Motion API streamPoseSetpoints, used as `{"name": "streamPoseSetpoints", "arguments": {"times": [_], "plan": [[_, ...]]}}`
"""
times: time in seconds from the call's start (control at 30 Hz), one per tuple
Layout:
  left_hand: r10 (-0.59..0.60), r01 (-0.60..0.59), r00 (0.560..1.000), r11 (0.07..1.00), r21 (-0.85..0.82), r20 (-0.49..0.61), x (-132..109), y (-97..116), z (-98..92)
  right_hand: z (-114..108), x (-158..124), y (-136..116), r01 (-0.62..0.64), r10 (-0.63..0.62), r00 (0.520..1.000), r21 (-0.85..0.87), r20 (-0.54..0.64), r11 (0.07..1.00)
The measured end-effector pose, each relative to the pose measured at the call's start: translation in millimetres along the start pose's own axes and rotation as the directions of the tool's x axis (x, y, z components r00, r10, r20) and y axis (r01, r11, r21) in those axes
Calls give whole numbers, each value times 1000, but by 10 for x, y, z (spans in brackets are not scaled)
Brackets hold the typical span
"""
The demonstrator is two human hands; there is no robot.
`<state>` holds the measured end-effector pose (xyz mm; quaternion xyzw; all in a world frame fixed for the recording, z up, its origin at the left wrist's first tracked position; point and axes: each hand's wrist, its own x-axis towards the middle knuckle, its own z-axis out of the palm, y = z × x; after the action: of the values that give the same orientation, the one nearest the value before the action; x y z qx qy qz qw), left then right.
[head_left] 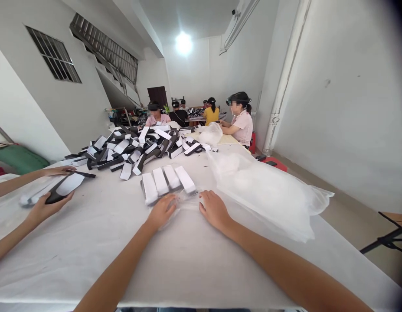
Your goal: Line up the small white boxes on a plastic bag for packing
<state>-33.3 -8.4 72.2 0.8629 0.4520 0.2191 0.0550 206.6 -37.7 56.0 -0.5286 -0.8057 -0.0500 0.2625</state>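
Observation:
My left hand point(162, 211) has its fingers curled on a thin clear plastic bag point(185, 200), whose crinkled film shows around the fingertips. My right hand point(215, 210) is bent at the other side of the film, thumb and fingers at its edge; the exact grip there is hard to make out. Just beyond my left hand lies a row of several white folded paper pieces point(160, 180) with dark sides, side by side on the white-covered table point(187, 268).
A large pile of black-and-white folded pieces point(138, 149) covers the far left. A big translucent white bag point(266, 190) lies at right. A co-worker's hands point(53, 201) hold a black-and-white piece point(69, 185) at left. Another person point(241, 121) sits at the far right.

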Motion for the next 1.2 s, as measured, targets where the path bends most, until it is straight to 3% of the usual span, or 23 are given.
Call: {"name": "streamPoseSetpoints", "arguments": {"times": [0.1, 0.23, 0.37, 0.57, 0.83, 0.93, 1.2], "plan": [[-15, 17, 998, 999, -48, 58, -35, 231, -51, 26, 180, 56, 56, -56, 995, 4, -83, 998], [-6, 20, 995, 990, -137, 103, -48, 316, -81, 152, 460, 140, 112, -116, 990, 58, 74, 992], [-140, 151, 988, 961, -231, 66, -101, 96, -51, 284, 545, 240, 14, -22, 992, 69, 125, 998], [-298, 294, 952, 954, -58, -75, -112, -229, 38, 312, 467, 292, -38, 28, 976, 44, 215, 998], [-387, 396, 915, 916, 65, -110, -163, -367, 188, 264, 470, 192, -91, 108, 943, -69, 313, 993], [-399, 410, 909, 907, 91, -119, -192, -343, 181, 251, 443, 164, -126, 147, 941, -88, 304, 988], [-306, 305, 952, 948, 93, -3, -252, -212, -68, 222, 386, 266, -197, 196, 970, -7, 143, 980]]}}
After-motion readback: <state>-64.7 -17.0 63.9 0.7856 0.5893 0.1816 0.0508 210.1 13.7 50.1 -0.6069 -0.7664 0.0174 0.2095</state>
